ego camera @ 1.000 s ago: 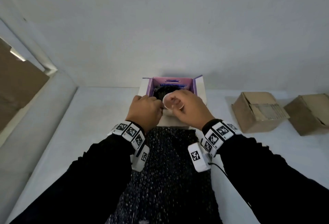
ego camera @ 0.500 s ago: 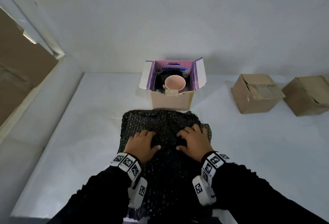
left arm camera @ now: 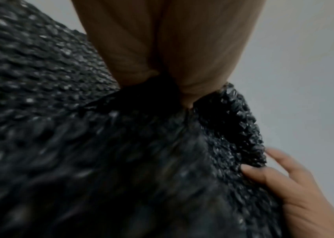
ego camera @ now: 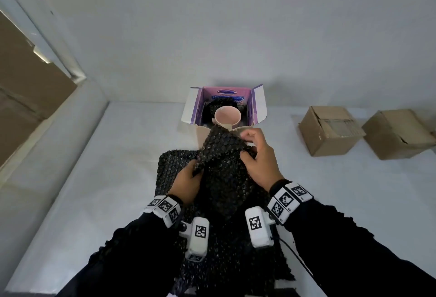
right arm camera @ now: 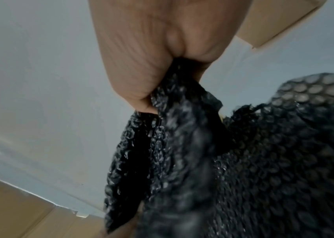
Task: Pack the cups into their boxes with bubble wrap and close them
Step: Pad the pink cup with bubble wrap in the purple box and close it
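Observation:
A pink cup [ego camera: 227, 115] stands upright in an open box [ego camera: 221, 135] with purple inner flaps, on black padding, at the back of the white table. In front of the box both hands hold up a sheet of black bubble wrap [ego camera: 224, 169]. My left hand [ego camera: 188, 182] pinches its lower left edge [left arm camera: 162, 90]. My right hand [ego camera: 257, 155] grips its right edge [right arm camera: 174, 83], with some fingers lifted near the top corner. More black bubble wrap [ego camera: 231, 256] lies flat on the table under my wrists.
Two closed brown cardboard boxes [ego camera: 330, 129] [ego camera: 398, 134] sit at the right back of the table. A white wall rises behind the open box. At the left the table meets a white ledge [ego camera: 47, 145] and a brown panel [ego camera: 26, 89].
A second ago both hands were at the cup in the box. They drew back onto the flat bubble wrap, and now they have lifted one sheet off it toward the box.

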Action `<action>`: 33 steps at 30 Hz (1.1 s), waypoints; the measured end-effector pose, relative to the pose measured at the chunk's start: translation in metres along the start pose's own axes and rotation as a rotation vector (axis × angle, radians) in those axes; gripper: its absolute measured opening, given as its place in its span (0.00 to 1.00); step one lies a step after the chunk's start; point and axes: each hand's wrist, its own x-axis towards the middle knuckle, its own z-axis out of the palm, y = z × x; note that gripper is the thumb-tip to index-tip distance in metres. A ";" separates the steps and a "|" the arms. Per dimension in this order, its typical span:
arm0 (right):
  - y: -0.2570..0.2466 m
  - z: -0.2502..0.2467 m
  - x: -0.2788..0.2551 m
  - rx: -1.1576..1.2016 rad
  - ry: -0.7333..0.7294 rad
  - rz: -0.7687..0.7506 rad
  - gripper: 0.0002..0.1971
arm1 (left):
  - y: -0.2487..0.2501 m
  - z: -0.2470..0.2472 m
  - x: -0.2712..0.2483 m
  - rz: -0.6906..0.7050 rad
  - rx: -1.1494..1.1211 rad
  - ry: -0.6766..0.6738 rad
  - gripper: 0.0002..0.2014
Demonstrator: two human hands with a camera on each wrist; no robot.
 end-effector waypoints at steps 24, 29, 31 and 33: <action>-0.038 -0.047 0.094 -0.401 0.014 -0.178 0.17 | 0.119 -0.052 0.070 0.649 0.378 0.363 0.20; -0.044 -0.044 0.133 -0.201 0.148 -0.069 0.09 | 0.125 -0.052 0.115 0.627 0.213 0.417 0.12; -0.041 -0.040 0.144 -0.176 0.177 -0.061 0.03 | 0.127 -0.049 0.129 0.654 0.225 0.384 0.11; -0.032 -0.038 0.155 -0.243 0.194 -0.080 0.04 | 0.124 -0.045 0.144 0.688 0.294 0.347 0.14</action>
